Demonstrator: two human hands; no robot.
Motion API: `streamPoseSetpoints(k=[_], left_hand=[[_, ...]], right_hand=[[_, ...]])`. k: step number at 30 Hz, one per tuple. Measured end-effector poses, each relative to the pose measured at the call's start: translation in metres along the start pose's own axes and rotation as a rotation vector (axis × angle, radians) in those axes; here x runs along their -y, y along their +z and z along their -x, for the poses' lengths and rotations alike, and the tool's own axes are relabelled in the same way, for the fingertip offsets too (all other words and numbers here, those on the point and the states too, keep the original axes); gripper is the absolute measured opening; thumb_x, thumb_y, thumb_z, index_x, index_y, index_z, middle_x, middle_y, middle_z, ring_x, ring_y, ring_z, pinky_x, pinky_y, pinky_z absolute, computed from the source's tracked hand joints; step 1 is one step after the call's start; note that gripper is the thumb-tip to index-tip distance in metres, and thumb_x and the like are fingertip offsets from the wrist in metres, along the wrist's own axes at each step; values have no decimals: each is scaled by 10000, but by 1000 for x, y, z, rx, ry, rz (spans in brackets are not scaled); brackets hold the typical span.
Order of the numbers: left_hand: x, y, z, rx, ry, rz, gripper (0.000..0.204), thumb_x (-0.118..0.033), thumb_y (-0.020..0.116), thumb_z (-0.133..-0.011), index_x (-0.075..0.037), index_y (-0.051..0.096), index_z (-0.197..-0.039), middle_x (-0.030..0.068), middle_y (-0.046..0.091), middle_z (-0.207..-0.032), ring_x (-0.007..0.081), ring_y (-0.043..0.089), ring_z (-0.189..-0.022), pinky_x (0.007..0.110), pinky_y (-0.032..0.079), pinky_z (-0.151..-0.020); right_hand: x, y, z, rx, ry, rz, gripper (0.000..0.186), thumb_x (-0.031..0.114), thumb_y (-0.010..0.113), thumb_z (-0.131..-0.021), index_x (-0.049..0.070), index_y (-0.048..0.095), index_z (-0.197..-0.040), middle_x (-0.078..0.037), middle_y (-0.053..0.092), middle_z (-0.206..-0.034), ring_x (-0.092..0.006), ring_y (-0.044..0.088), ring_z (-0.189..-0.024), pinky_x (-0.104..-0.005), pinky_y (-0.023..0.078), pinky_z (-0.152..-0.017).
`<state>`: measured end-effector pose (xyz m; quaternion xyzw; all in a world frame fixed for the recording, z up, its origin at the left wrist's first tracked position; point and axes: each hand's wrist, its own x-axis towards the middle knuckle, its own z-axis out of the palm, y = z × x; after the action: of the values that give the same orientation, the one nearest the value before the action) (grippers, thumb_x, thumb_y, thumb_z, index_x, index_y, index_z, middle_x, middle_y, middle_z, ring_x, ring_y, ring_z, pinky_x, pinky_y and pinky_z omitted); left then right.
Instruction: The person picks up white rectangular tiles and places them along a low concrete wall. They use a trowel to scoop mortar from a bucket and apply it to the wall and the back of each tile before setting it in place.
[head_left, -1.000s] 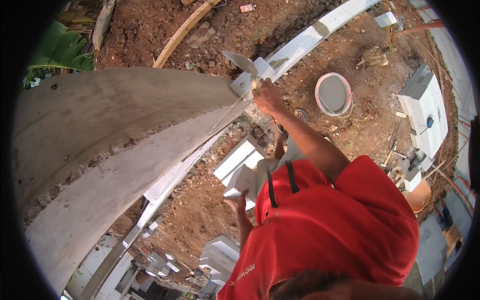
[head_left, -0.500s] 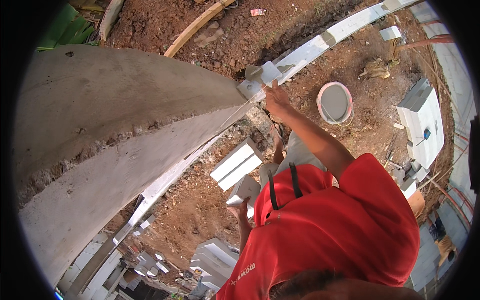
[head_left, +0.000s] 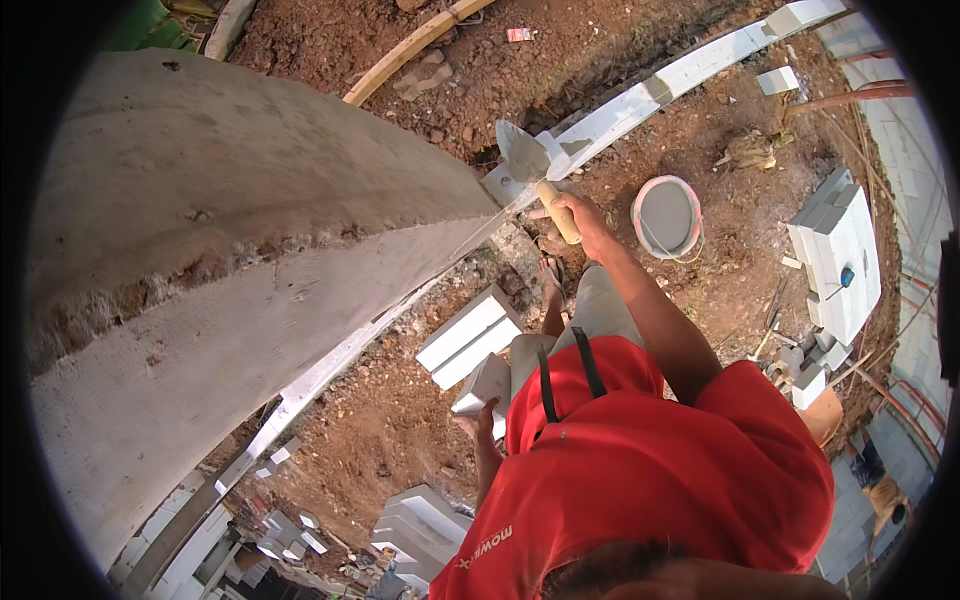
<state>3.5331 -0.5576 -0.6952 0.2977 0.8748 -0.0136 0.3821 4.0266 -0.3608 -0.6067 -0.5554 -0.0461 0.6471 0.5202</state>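
Note:
My right hand (head_left: 588, 228) is closed round the wooden handle of a pointed trowel (head_left: 526, 152). Its grey-smeared blade is over the row of white blocks (head_left: 625, 112), where the row meets the end of the tall grey wall (head_left: 400, 165). Down by my leg, my left hand (head_left: 484, 425) grips a pale grey block (head_left: 485, 383) at its lower end. A round bucket (head_left: 636, 215) filled with grey mortar stands on the soil to the right of my right forearm.
Two long white blocks (head_left: 470, 335) lie beside my legs. More blocks are stacked at the right (head_left: 845, 265) and at the bottom (head_left: 425, 520). A curved wooden beam (head_left: 405, 52) lies on the soil beyond the wall. Another person (head_left: 880, 490) is at the lower right.
My right hand has drawn back slightly toward me and turned, so the trowel's handle and blade now show more fully. My left hand still holds the block in nearly the same place.

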Motion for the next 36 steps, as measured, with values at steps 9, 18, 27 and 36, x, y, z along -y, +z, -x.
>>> streamPoseSetpoints(k=[9,18,27,36], left_hand=[[-42,-18,5,-33,46,-103,1137,-371,984,-509,36,287,-1310,265,432,-1304,398,459,-1265,511,388,-1122],[-16,-7,0,-25,-92,-62,1251,-377,991,-500,62,219,-1382,290,398,-1371,419,423,-1312,516,380,-1137],[18,20,-29,6,-32,-82,1377,-411,979,-491,102,134,-1448,303,411,-1384,430,444,-1314,499,404,-1127],[-3,13,3,-72,-5,85,1245,-363,987,-483,56,230,-1378,276,431,-1338,419,442,-1302,519,396,-1117]], right_hand=[[7,2,-103,-183,80,33,386,398,531,-1022,153,513,-1320,-103,670,-908,-158,549,-509,-289,386,-386],[-11,-35,49,-155,163,218,421,332,632,-958,72,604,-1288,-115,672,-971,-225,691,-752,-366,513,-470],[62,-28,41,-624,-336,1416,377,216,786,-772,3,724,-1077,-213,715,-1067,-378,688,-1042,-483,563,-890],[107,-17,6,-427,-309,1622,345,105,751,-736,-25,724,-1055,-226,695,-1159,-385,695,-1050,-449,572,-897]])
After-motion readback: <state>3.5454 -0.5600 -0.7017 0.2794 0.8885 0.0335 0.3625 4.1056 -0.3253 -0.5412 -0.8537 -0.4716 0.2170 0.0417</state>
